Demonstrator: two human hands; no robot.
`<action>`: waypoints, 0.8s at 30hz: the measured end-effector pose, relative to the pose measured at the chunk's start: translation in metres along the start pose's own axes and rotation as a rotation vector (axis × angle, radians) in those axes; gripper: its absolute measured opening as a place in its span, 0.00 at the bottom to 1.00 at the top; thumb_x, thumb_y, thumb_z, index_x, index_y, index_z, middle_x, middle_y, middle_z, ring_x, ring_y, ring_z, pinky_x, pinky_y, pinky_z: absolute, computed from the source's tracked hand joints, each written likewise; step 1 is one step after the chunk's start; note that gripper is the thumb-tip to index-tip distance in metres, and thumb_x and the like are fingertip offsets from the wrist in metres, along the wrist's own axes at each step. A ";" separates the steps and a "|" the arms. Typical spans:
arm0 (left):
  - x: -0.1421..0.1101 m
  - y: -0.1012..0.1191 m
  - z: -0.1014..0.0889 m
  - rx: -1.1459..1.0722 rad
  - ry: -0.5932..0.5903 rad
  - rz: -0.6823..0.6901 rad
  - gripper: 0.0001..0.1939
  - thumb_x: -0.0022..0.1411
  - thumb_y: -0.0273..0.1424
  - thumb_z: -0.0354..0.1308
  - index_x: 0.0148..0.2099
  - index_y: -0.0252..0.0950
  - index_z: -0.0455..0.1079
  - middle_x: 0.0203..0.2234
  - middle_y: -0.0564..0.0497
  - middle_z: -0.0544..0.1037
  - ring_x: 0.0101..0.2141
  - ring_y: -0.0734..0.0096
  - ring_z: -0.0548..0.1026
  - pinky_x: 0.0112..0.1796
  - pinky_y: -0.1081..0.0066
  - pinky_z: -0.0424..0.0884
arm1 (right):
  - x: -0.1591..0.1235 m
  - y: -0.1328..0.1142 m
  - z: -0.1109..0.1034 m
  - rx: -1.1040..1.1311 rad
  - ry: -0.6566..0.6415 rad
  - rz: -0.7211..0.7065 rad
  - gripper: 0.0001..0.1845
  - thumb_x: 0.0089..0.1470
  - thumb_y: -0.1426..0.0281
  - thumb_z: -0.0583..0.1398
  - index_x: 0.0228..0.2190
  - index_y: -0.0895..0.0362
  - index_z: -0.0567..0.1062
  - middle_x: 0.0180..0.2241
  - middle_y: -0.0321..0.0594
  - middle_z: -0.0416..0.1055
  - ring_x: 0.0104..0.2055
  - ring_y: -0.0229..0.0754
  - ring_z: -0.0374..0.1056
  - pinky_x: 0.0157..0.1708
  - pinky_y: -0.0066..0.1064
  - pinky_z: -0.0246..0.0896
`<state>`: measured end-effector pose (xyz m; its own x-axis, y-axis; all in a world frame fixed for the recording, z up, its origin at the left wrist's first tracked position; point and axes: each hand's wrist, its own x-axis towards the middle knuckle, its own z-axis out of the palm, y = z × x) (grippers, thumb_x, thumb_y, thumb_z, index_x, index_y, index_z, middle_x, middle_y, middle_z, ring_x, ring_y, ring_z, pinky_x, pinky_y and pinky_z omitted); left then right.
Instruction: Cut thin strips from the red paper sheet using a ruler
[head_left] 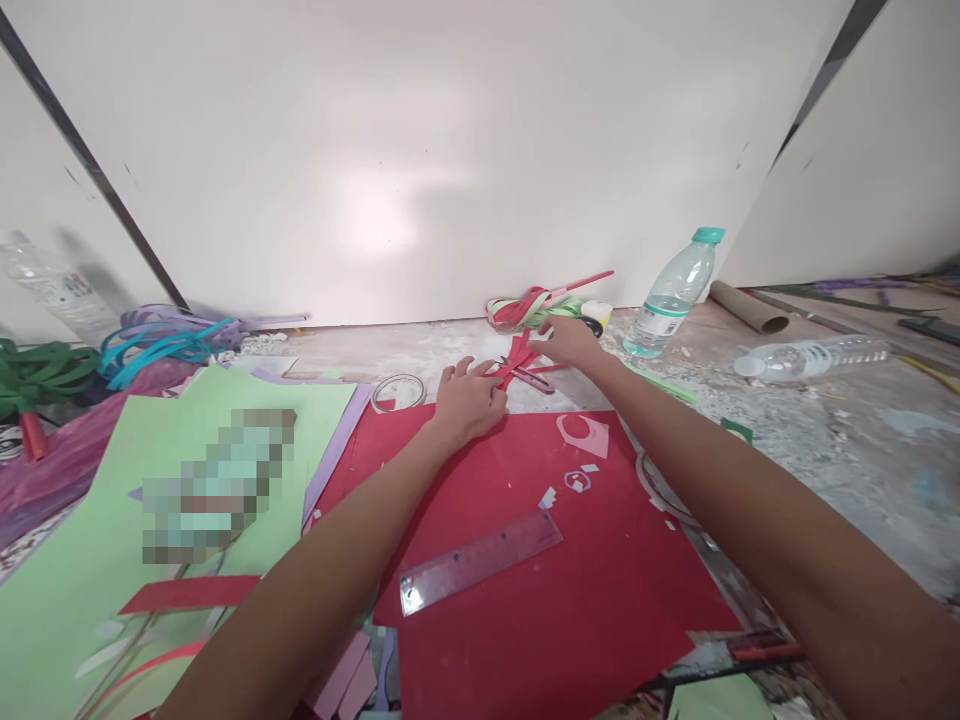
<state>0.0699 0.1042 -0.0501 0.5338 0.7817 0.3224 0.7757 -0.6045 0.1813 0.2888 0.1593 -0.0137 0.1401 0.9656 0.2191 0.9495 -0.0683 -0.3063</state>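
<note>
My left hand (469, 402) rests at the far edge of a large red paper sheet (465, 655), fingers apart and slightly bent. Close to its fingertips lies a slim tool with a pointed dark blade (531, 377), possibly scissors. Beyond the sheet, my right hand (571, 342) is closed with its fingertips on a red paper strip (519, 350), which crosses other red strips. The exact grip is partly hidden by the fingers. A clear ruler (480, 562) lies on the red sheet, near pink paper scraps (589, 435).
An upright water bottle (667, 300) and a lying bottle (814, 357) are at right, near a cardboard tube (750, 307). Looped paper strips (517, 308) sit by the white wall (262, 150). Green paper (135, 440) lies left; tape rings (399, 393) lie nearby.
</note>
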 end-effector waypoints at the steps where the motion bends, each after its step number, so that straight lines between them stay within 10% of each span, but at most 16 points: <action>1: 0.000 0.000 -0.001 -0.005 -0.007 0.001 0.19 0.64 0.32 0.44 0.47 0.44 0.76 0.59 0.55 0.67 0.60 0.52 0.57 0.55 0.53 0.55 | -0.004 0.001 -0.003 -0.023 -0.011 -0.006 0.20 0.45 0.59 0.62 0.38 0.59 0.77 0.35 0.47 0.76 0.38 0.49 0.69 0.33 0.32 0.58; 9: -0.003 0.003 -0.004 -0.054 -0.014 0.021 0.26 0.70 0.41 0.36 0.46 0.41 0.77 0.51 0.52 0.75 0.58 0.50 0.61 0.55 0.53 0.53 | -0.043 -0.014 -0.012 -0.101 -0.318 -0.168 0.13 0.42 0.58 0.63 0.20 0.55 0.75 0.19 0.39 0.70 0.25 0.43 0.66 0.24 0.31 0.51; 24: -0.001 0.001 0.004 -0.053 0.078 0.064 0.18 0.67 0.31 0.44 0.41 0.38 0.76 0.45 0.49 0.77 0.53 0.54 0.66 0.51 0.56 0.59 | -0.049 0.012 -0.040 0.091 -0.010 0.085 0.13 0.44 0.60 0.62 0.26 0.57 0.78 0.26 0.41 0.75 0.29 0.43 0.69 0.26 0.30 0.56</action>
<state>0.0714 0.1030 -0.0537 0.5522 0.7284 0.4057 0.7211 -0.6614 0.2062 0.3047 0.1015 0.0094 0.2163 0.9596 0.1799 0.9048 -0.1278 -0.4061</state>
